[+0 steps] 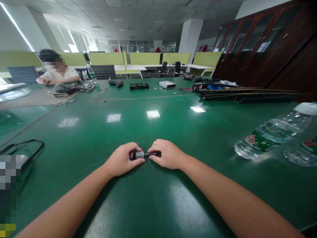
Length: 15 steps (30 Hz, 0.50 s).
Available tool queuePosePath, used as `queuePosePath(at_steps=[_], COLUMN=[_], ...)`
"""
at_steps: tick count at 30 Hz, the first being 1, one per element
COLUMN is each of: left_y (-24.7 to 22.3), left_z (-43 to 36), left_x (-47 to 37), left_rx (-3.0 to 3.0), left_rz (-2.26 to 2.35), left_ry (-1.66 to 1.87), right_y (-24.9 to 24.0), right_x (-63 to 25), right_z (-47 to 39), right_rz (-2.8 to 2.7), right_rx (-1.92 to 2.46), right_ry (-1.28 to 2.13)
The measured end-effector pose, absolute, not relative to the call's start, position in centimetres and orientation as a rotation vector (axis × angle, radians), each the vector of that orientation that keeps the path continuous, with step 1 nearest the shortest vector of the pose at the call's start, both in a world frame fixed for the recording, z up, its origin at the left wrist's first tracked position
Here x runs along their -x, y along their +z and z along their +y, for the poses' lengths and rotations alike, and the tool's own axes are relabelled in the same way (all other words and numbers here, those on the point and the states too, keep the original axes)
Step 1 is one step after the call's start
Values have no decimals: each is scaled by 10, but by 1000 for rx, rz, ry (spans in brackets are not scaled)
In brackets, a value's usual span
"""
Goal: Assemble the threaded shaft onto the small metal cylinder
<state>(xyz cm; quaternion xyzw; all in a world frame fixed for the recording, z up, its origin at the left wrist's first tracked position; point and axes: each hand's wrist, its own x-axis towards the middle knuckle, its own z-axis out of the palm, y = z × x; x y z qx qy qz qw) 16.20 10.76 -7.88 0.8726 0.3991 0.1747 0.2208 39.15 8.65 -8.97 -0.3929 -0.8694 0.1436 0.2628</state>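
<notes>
Left hand (123, 159) curled, thumb and fingers closed on silver cylinder (140, 154), right hand (168, 154) pinching outer end of dark ridged rod (150, 154), inner end at cylinder, whether fastened cannot be told, both before person at green table (153, 130), bottle (264, 142) well to right.

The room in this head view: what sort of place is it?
Probably an open-plan office doubling as a workspace: yellow-green partitions and a dark chair stand beyond a green table holding what looks like a drill.
</notes>
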Motion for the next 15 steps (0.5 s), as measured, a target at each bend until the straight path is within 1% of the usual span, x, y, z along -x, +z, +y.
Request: queuePosePath(at_steps=[15], left_y=[-78], left_z=[107], left_x=[-161], left_rx=[-2403], left_rz=[1109], left_ry=[491], right_y=[-89], right_x=[-400], right_z=[89], right_rz=[-2343], right_rx=[1105], right_ry=[371])
